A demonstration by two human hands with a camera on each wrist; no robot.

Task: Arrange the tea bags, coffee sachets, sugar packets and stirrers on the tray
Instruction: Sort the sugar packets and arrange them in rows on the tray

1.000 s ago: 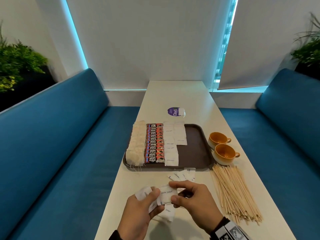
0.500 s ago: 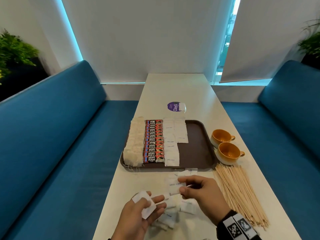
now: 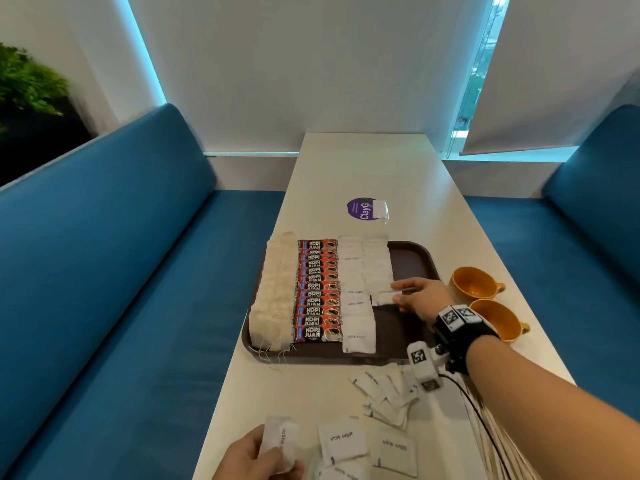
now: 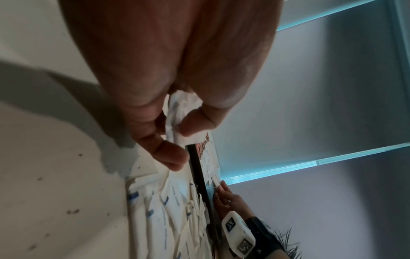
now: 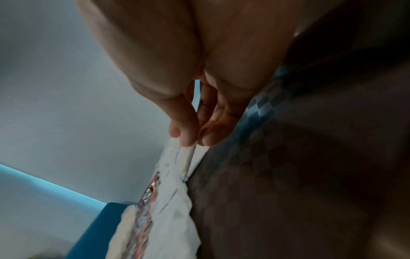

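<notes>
A brown tray [image 3: 414,261] holds a column of tea bags [image 3: 273,296], a column of red coffee sachets [image 3: 317,291] and two columns of white sugar packets [image 3: 356,299]. My right hand [image 3: 398,294] reaches over the tray and pinches a sugar packet [image 3: 384,296] at the near end of the second sugar column; the right wrist view shows the same packet [image 5: 188,157] edge-on between thumb and fingers. My left hand [image 3: 263,459] holds a small stack of sugar packets [image 3: 278,441] near the table's front edge, and these packets [image 4: 177,121] show pinched in the left wrist view. Loose sugar packets [image 3: 384,389] lie before the tray.
Two orange cups [image 3: 476,285] stand right of the tray. A bundle of wooden stirrers [image 3: 498,445] lies at the near right, partly under my right forearm. A purple round sticker [image 3: 362,209] lies beyond the tray. Blue benches flank the white table [image 3: 363,161].
My right hand has carried a sugar packet forward from near the table's front edge onto the tray. My left hand stayed low, still holding its packets. The head view tilted down.
</notes>
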